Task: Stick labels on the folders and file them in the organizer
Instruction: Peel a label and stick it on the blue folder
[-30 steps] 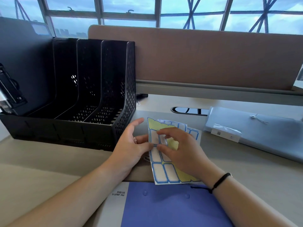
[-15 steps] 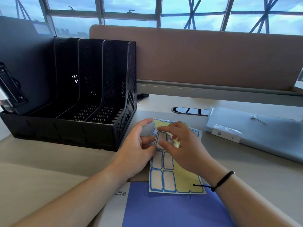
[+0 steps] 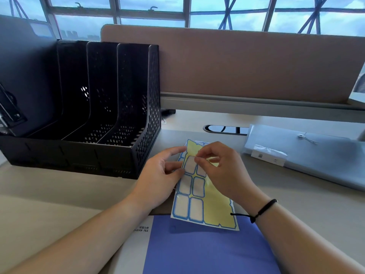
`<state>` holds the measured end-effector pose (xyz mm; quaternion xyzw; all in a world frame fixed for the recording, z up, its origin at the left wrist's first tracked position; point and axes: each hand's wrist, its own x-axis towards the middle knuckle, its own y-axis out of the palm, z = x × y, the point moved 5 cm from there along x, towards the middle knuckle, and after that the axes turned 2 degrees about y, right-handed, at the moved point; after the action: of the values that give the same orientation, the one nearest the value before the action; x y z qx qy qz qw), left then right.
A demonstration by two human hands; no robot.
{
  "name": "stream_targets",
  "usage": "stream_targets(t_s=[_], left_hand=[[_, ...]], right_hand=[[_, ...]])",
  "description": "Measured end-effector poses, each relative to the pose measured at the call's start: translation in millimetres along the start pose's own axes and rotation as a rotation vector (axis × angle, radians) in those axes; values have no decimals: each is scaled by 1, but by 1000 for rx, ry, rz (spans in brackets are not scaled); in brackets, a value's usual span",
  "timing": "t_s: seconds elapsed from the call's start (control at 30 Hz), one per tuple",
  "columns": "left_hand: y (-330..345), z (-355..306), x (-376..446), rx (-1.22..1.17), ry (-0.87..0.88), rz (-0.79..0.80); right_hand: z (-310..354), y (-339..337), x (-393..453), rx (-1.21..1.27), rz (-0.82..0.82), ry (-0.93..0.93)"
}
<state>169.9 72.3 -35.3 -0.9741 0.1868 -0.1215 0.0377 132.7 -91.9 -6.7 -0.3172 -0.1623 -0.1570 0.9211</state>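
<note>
Since the earlier frames, the label sheet [image 3: 205,186] has been drawn nearer and lower, so that its near edge now overlaps the blue folder [image 3: 207,250], and the right hand [image 3: 223,171] has been shifted to the sheet's far end.

The sheet is held just above the desk [image 3: 59,194], immediately right of the black organizer [image 3: 88,107]. It is steadied at its left edge by the left hand [image 3: 164,173], with the thumb pressed on top and the remaining fingers loosely curled. The right hand's thumb and forefinger are pressed together in a pinch at the far corner of the upper-left label [image 3: 190,164]; whether the corner has been lifted cannot be told.

For a clean peel, the corner should be raised by the fingertip and the label drawn back slowly at a low angle, while the backing is kept flat by the left thumb close to the peel line. Contact with the adhesive should be kept to one corner.

The sheet's long axis runs away from the person, tilted slightly left at the far end. The labels' long axes follow the same direction. A grey folder [image 3: 316,155] lies flat on the desk, well right of the organizer, whose three visible slots are seen unfilled.
</note>
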Motion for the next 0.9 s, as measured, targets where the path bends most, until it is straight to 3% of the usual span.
stream_targets(t_s=[0.23, 0.43, 0.5, 0.6, 0.73, 0.9], left_hand=[[-8, 3, 2, 81, -10, -115], [-27, -8, 8, 185, 92, -312], [-20, -16, 5, 279, 144, -248], [1, -33, -9, 658, 208, -88], [29, -62, -30, 948, 243, 183], [54, -80, -52, 963, 194, 355]], right_hand=[[2, -8, 1, 248, -100, 147], [2, -37, -6, 534, -128, 417], [-2, -50, -15, 577, -94, 500], [-9, -68, -42, 528, -16, 588], [-18, -87, -88, 476, 71, 684], [-24, -88, -124, 544, 161, 783]])
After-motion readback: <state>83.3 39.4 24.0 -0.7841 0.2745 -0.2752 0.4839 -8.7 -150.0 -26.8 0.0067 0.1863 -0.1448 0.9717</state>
